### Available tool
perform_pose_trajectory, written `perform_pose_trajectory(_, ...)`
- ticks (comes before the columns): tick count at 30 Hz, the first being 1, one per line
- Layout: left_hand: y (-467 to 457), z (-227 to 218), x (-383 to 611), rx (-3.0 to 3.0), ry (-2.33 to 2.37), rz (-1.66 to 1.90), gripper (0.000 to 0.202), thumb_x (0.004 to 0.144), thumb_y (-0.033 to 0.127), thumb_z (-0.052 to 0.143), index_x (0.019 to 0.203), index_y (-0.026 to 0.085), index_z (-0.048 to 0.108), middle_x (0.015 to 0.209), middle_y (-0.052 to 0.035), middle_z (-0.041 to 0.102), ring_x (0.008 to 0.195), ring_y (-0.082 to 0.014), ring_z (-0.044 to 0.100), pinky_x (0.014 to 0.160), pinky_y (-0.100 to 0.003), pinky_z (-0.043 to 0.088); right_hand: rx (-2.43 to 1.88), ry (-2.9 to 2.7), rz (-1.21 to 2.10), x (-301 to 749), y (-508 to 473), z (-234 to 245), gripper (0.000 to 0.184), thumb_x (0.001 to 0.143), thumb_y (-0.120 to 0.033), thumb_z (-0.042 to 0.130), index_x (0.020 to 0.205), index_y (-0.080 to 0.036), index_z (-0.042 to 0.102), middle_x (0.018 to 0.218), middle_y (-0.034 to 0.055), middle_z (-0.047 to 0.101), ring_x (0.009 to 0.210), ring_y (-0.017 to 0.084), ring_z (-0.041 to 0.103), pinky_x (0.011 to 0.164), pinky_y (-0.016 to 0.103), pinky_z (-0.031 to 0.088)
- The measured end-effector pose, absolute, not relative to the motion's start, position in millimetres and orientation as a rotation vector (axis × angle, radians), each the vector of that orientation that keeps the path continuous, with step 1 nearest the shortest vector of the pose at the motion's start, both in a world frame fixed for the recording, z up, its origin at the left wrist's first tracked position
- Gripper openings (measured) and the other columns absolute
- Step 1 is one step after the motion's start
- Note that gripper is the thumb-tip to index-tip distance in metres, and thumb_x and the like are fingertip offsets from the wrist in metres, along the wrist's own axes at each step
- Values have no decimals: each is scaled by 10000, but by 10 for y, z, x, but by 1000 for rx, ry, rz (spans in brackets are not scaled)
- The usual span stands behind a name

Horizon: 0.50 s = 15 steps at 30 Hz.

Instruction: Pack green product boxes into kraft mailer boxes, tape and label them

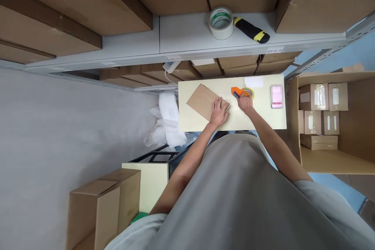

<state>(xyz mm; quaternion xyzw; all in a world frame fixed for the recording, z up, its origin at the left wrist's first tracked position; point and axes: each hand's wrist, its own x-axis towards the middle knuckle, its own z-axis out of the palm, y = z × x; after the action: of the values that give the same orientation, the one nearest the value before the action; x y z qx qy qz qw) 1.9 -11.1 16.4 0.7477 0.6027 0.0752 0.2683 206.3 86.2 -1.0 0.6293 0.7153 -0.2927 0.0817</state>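
On the pale table (187,123), a flat piece of brown cardboard (199,100) lies at an angle. My left hand (218,112) rests on its right end with fingers spread. To the right of it, my right hand (245,102) is closed around an orange tape dispenser (236,92) with a yellow-edged roll, held above the tabletop and apart from the cardboard. My fingers cover part of the dispenser. A white paper slip (254,82) lies behind the roll. Farther right is a phone (276,96) with a lit screen.
A shelf (184,33) above the table's far side bears large cartons, a tape roll (221,23) and a black-yellow utility knife (252,30). At right, an open carton (336,162) holds several small boxes. White wrapping (171,119) hangs by the table's left edge; an open box (108,207) stands lower left.
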Motion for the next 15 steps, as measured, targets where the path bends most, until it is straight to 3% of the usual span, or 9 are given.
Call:
perform_pose_trajectory(3,-103,245,-74,2067,1570,174,510,1121,345,557,1596,211,687,1878,-223,381,1809,-430,232,1445,-737,199,1860,2053,-804,1988,608,-94,657,1155,-272,362,1619,191,414,1393,432,724,1336,471,697,1271,588,367)
perform_pose_trajectory(7,-143,330,-265,2153,1445,126,504,1111,300,582,1595,255,715,1847,-189,456,1785,-406,316,1453,-695,244,1978,2033,-750,1876,406,-235,579,1153,-255,311,1557,111,507,1441,409,699,1356,462,654,1254,612,377)
perform_pose_trajectory(12,-251,377,-495,2217,1293,109,505,1095,263,604,1584,279,730,1842,-169,476,1776,-394,347,1458,-701,230,2112,2040,-667,1828,318,-356,515,1106,-212,380,1505,57,562,1418,369,690,1344,448,623,1257,656,391)
perform_pose_trajectory(15,-286,357,-582,2209,1225,120,520,1091,267,604,1598,295,716,1852,-153,468,1787,-381,328,1462,-705,220,2133,2076,-674,1859,248,-321,560,1102,-247,442,1570,48,525,1506,373,647,1423,461,587,1292,685,387)
